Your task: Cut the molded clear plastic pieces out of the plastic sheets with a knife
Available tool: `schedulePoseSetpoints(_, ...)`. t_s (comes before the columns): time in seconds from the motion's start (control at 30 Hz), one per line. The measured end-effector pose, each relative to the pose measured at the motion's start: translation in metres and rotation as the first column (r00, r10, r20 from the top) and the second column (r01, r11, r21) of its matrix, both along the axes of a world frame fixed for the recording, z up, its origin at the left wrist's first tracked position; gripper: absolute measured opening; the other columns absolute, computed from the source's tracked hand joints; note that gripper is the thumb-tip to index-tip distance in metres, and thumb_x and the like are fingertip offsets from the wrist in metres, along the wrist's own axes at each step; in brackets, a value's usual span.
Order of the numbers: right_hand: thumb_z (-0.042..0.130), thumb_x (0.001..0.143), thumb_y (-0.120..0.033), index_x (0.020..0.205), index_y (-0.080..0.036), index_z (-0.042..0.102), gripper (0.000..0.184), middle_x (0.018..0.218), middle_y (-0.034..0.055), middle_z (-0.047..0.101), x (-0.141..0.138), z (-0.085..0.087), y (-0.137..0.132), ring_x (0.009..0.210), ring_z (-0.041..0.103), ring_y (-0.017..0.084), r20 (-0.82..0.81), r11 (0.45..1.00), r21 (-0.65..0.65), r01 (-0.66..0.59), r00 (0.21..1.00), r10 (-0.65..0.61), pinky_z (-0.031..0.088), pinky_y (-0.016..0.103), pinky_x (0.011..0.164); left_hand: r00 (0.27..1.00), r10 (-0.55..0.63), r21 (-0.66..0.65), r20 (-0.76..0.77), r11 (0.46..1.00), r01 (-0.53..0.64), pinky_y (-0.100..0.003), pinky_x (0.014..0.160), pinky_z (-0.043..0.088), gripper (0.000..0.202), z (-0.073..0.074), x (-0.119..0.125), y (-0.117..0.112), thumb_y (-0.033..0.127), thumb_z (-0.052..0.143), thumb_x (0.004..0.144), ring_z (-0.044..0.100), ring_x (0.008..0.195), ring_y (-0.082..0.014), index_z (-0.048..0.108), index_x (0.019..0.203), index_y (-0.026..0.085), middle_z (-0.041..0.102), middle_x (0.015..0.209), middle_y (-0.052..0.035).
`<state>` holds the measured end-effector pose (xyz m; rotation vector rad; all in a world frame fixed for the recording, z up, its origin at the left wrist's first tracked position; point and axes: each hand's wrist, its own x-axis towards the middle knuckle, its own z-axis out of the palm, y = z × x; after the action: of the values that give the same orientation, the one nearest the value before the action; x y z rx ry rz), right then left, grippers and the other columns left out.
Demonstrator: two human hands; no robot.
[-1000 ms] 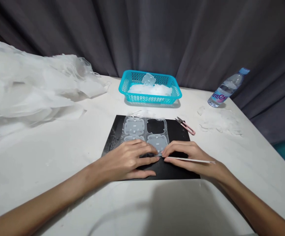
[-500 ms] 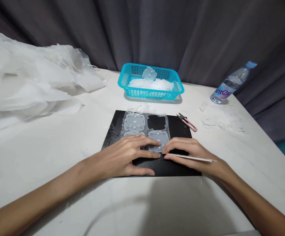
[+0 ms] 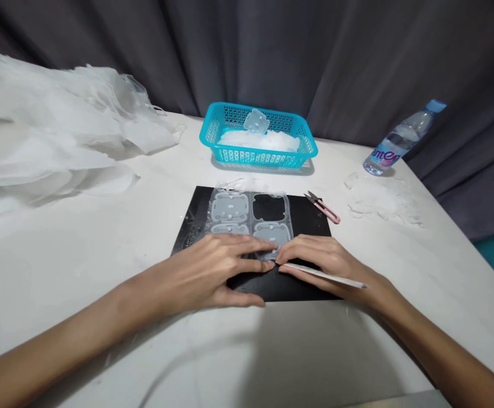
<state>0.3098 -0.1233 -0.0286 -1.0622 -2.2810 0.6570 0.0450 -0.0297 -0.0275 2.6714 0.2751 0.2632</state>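
Observation:
A translucent sheet of moulded rounded-square panels point(image 3: 230, 207) lies on a black mat point(image 3: 306, 221). One upper opening in the sheet shows bare mat. My left hand point(image 3: 212, 263) rests flat with its fingers spread, the fingertips pressing the lower right panel and its near edge. In my right hand point(image 3: 323, 255), the fingers pinch a slim white pen-shaped tool point(image 3: 336, 277). Its tip points at that panel's lower edge, close to my left fingertips, but is hidden by my fingers. Pink-handled thread snips point(image 3: 326, 211) lie at the mat's right edge, blades apart.
A blue plastic basket point(image 3: 259, 156) behind the mat contains white translucent pieces. At the left is a large heap of thin white sheets point(image 3: 51, 124). Clear scraps point(image 3: 385, 204) lie on the right, near a water bottle point(image 3: 389, 152). A dark curtain point(image 3: 272, 51) hangs behind the table.
The view has shifted slightly. The tool's rear end has tilted a little lower, and both hands stay at the panel's lower edge.

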Motion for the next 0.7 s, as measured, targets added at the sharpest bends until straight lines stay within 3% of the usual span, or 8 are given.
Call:
schedulePoseSetpoints(0.23, 0.048, 0.111, -0.024, 0.115, -0.022, 0.064, 0.017, 0.11, 0.0083, 0.076, 0.009, 0.012, -0.006, 0.094, 0.076, 0.019, 0.151, 0.999, -0.004, 0.046, 0.987, -0.045, 0.057, 0.028, 0.078, 1.0, -0.005, 0.017, 0.022, 1.0, 0.005, -0.038, 0.104, 0.056, 0.049, 0.001, 0.002, 0.001, 0.056, 0.074, 0.093, 0.069, 0.129, -0.0308, 0.073, 0.135, 0.031, 0.064, 0.151, -0.0057)
schedulePoseSetpoints(0.33, 0.051, 0.11, -0.022, 0.11, -0.021, 0.065, 0.015, 0.103, 0.0065, 0.079, 0.006, 0.005, -0.002, 0.089, 0.077, 0.018, 0.186, 0.981, 0.196, 0.003, 0.982, -0.04, 0.056, 0.028, 0.075, 1.0, 0.01, 0.008, 0.021, 1.0, -0.01, -0.039, 0.105, 0.055, 0.047, 0.0, 0.0, 0.002, 0.056, 0.075, 0.092, 0.071, 0.125, -0.031, 0.075, 0.132, 0.031, 0.063, 0.152, -0.0074)
schedulePoseSetpoints(0.43, 0.053, 0.109, -0.022, 0.105, -0.021, 0.067, 0.014, 0.1, 0.0047, 0.08, 0.0, -0.004, 0.001, 0.086, 0.076, 0.017, 0.244, 0.924, 0.381, -0.033, 0.967, -0.066, 0.056, 0.028, 0.073, 1.0, 0.014, 0.008, 0.002, 1.0, -0.014, -0.044, 0.108, 0.054, 0.047, -0.001, -0.002, 0.005, 0.057, 0.075, 0.092, 0.068, 0.129, -0.0332, 0.074, 0.133, 0.034, 0.058, 0.156, -0.0085)
schedulePoseSetpoints(0.6, 0.051, 0.11, -0.023, 0.12, -0.017, 0.067, 0.02, 0.112, 0.01, 0.078, -0.007, -0.008, -0.003, 0.096, 0.074, 0.021, 0.33, 0.887, 0.461, -0.032, 0.934, -0.137, 0.059, 0.032, 0.08, 1.0, 0.021, 0.005, -0.015, 1.0, -0.02, -0.049, 0.108, 0.055, 0.047, 0.002, -0.003, 0.005, 0.056, 0.076, 0.092, 0.062, 0.135, -0.0363, 0.074, 0.133, 0.034, 0.056, 0.155, -0.0117)
schedulePoseSetpoints(0.7, 0.053, 0.108, -0.019, 0.126, -0.009, 0.065, 0.024, 0.117, 0.0146, 0.076, -0.01, -0.009, -0.006, 0.099, 0.072, 0.025, 0.429, 0.865, 0.49, -0.109, 0.894, -0.13, 0.06, 0.038, 0.084, 0.998, 0.045, -0.076, -0.038, 0.996, -0.048, -0.051, 0.112, 0.052, 0.047, 0.003, -0.004, 0.005, 0.056, 0.078, 0.09, 0.059, 0.138, -0.0368, 0.076, 0.131, 0.034, 0.054, 0.154, -0.0118)
